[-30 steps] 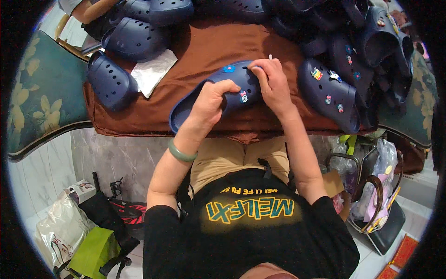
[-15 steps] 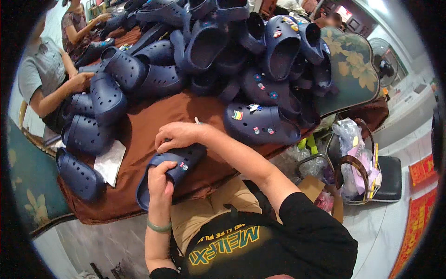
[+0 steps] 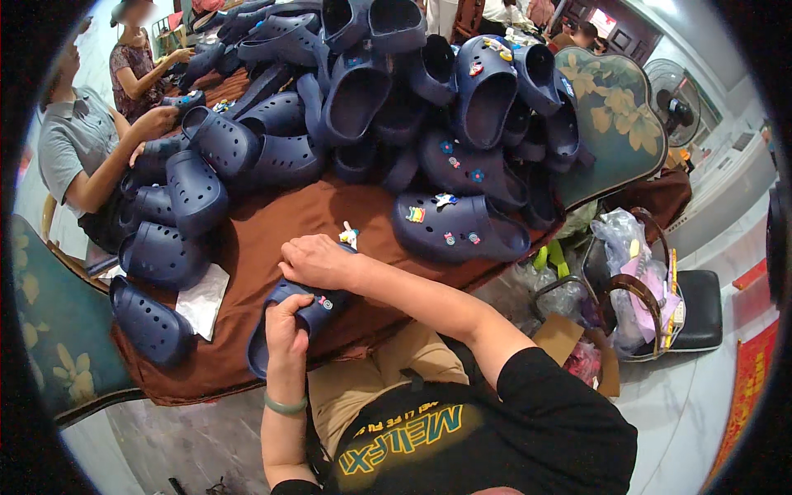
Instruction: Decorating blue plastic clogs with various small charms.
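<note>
— Brown cloth covers the whole counter; what's at its left end?

— A person in a grey shirt sits there by loose navy clogs; a white paper lies near the cloth's edge.

— And in front of us?

— The left hand has its grip wrapped around a navy clog on the cloth's near edge; the right hand presses on its top, fingers curled; further right, a decorated clog lies below the big pile.

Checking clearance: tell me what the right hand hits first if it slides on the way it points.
Likely the flat white paper sheet left of the right hand; depth is unclear.
</note>
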The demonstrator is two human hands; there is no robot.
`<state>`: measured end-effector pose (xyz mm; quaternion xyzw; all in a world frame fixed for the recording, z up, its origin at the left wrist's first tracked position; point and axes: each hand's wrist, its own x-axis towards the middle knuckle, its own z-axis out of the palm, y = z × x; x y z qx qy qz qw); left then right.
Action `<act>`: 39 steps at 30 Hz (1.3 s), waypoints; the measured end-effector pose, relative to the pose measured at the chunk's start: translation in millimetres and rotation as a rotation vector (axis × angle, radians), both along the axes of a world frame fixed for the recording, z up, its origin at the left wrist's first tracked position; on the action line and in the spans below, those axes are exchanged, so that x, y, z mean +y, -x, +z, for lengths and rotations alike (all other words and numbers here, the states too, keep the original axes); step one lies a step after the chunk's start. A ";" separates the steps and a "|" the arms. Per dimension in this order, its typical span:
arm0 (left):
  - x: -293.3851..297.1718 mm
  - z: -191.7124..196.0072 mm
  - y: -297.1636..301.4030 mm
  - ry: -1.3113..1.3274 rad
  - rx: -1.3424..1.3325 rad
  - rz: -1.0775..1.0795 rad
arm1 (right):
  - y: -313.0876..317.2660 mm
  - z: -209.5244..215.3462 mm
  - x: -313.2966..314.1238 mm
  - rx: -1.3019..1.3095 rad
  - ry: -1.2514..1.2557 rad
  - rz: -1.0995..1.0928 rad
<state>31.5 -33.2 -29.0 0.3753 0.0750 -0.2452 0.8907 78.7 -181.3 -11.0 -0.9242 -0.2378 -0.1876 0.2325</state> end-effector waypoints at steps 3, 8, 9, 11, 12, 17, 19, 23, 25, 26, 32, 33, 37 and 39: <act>2.8 -5.5 -0.4 0.014 0.018 -0.008 | 3.6 7.7 1.4 0.009 -0.001 0.007; -0.9 -1.9 -2.5 0.014 0.051 -0.009 | 2.3 4.2 -0.3 -0.005 0.037 -0.003; -1.2 0.0 -2.8 0.001 0.067 -0.021 | 2.3 3.2 -0.2 -0.015 0.036 -0.009; -1.9 2.2 -2.3 -0.013 0.086 -0.034 | 1.8 0.1 1.6 -0.035 0.026 -0.020; -3.7 3.2 -3.0 0.004 0.073 -0.031 | 1.3 -1.4 2.1 -0.035 0.026 -0.068; 2.1 -9.4 -11.0 -0.002 0.104 -0.036 | -10.7 -6.8 6.6 -0.002 0.013 -0.158; 3.0 -9.4 -12.7 0.012 0.212 -0.064 | -14.4 -5.5 7.4 0.039 -0.018 -0.202; 2.6 -0.6 -4.2 0.034 0.131 -0.052 | -7.8 2.9 2.1 0.173 -0.026 -0.176; -2.5 9.5 1.3 -0.016 0.021 -0.029 | -2.4 9.5 -2.9 0.238 -0.184 -0.151; -4.4 13.6 5.2 -0.017 0.021 -0.028 | -6.6 4.6 -6.2 0.252 -0.262 -0.163; 0.0 32.3 16.1 -0.467 -0.177 -0.043 | -12.5 -9.0 -5.6 0.193 -0.390 -0.070; -5.9 29.1 13.5 -0.394 -0.340 -0.002 | -15.3 -12.9 -6.8 0.138 -0.447 -0.035; 2.9 39.6 9.7 -0.552 -0.409 -0.145 | -16.7 11.0 -23.1 0.539 -0.804 -0.028; 1.8 48.2 11.8 -0.593 -0.335 -0.169 | -11.7 22.6 -31.3 0.595 -0.978 0.001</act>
